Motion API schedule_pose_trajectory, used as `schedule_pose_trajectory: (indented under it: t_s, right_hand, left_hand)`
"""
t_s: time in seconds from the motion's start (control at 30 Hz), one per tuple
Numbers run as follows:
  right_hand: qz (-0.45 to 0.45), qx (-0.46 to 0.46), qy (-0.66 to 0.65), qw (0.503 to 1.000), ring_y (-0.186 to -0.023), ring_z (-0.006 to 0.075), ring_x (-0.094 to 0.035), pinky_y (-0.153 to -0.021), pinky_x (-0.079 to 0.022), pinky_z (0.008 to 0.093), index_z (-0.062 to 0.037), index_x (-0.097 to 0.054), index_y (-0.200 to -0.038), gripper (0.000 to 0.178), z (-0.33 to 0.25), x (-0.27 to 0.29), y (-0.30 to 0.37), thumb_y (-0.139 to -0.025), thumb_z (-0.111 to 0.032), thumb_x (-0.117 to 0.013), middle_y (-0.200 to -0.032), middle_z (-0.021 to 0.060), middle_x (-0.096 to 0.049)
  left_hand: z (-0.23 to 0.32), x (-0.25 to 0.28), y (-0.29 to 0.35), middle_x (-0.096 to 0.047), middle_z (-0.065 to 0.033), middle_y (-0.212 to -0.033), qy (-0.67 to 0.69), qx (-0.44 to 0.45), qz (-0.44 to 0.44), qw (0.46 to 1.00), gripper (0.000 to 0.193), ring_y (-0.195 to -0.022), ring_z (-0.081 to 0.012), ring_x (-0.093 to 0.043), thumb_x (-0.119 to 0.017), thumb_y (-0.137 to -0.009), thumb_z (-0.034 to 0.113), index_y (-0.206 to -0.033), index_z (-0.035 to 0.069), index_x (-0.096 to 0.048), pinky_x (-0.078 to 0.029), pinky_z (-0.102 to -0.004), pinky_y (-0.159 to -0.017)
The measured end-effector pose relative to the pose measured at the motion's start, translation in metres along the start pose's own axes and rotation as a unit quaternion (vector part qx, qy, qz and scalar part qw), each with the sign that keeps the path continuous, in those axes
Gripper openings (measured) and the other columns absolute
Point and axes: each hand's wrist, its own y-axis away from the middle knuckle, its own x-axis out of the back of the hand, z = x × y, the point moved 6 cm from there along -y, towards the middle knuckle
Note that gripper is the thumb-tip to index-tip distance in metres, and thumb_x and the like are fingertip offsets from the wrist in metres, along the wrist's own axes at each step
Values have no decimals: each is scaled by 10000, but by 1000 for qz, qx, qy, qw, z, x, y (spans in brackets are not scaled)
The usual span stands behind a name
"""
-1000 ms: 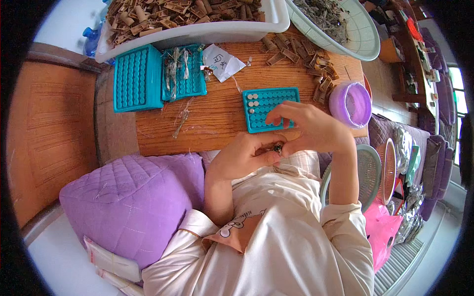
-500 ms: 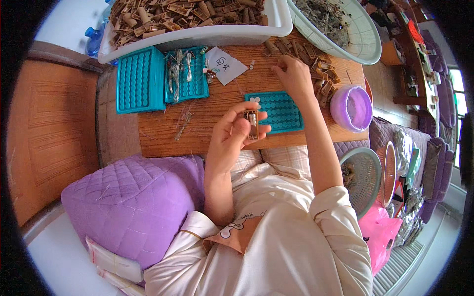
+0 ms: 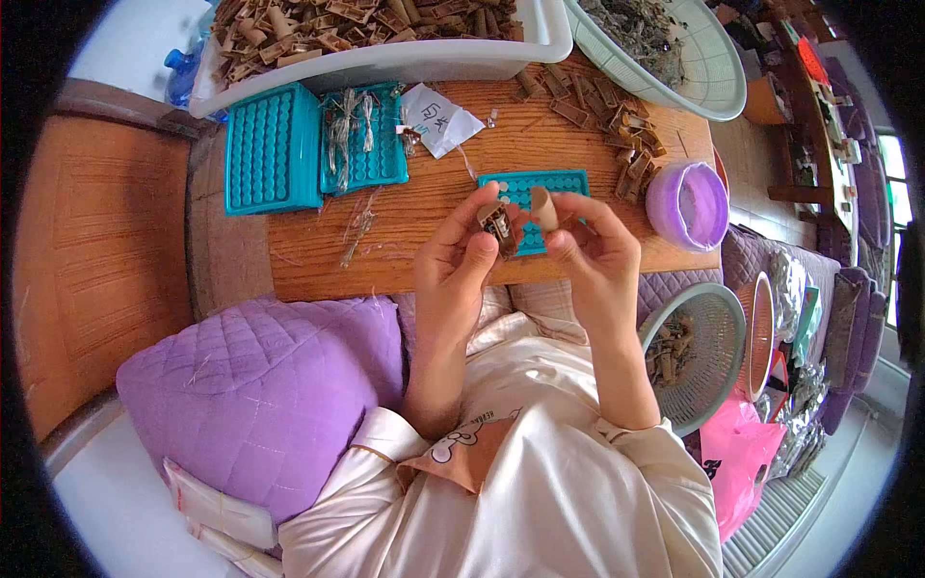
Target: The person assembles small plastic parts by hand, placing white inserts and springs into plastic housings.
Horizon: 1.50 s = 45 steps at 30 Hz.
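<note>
My left hand (image 3: 455, 262) grips a small brown plastic casing (image 3: 495, 223) between thumb and fingers, its open side showing little parts inside that are too small to name. Opposite it, my right hand (image 3: 599, 249) pinches a rounded brown plastic cover (image 3: 543, 208). A narrow gap parts the two pieces. Below and behind both hands lies a teal tray (image 3: 540, 179) with rows of round pockets. Small white discs (image 3: 503, 189) sit at its left corner, and my fingers hide part of it.
Loose brown casings (image 3: 617, 120) spread over the table's (image 3: 424, 222) far right. At the back stand a white bin (image 3: 405, 67) of brown pieces and a pale basket (image 3: 718, 87). Stacked teal trays (image 3: 275, 154) and wire bundles (image 3: 342, 144) lie left, a purple-lined tub (image 3: 665, 207) right.
My right hand has come back from the loose casings with a brown cover, now beside the casing in my left hand. The left hand has tilted its casing.
</note>
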Motion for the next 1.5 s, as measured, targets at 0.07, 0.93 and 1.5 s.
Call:
schedule_pose_trajectory:
  t_s: [0.07, 0.93, 1.5]
  right_hand:
    - [22, 40, -7, 999, -829, 111, -529, -726, -441, 215, 39, -519, -977, 246, -5, -4, 9, -736, 42, -568, -948, 70, -542]
    - [-59, 147, 362, 918, -700, 355, -522, -586, -431, 393, 24, -453, -1015, 313, 4, -31, 13, -755, -136, -525, -763, 186, -532]
    - [149, -64, 490, 856, -696, 230, -573, -635, -437, 301, -22, -567, -893, 182, -21, 197, -51, -788, -81, -431, -759, 151, -581]
  left_hand:
    - [2, -3, 2, -533, -117, -1032, 41, -17, -2, 999, 418, -947, -176, -518, -559, -790, 189, -1129, -20, -430, -403, -274, -826]
    - [-19, -14, 6, -503, -88, -956, -49, -73, -4, 996, 364, -981, -188, -464, -365, -875, 335, -1016, 5, -428, -349, -312, -865]
    - [-23, -5, -6, -472, -37, -841, 302, 40, -111, 946, 418, -537, -91, -369, -417, -833, 390, -1111, 82, -361, -296, -160, -375]
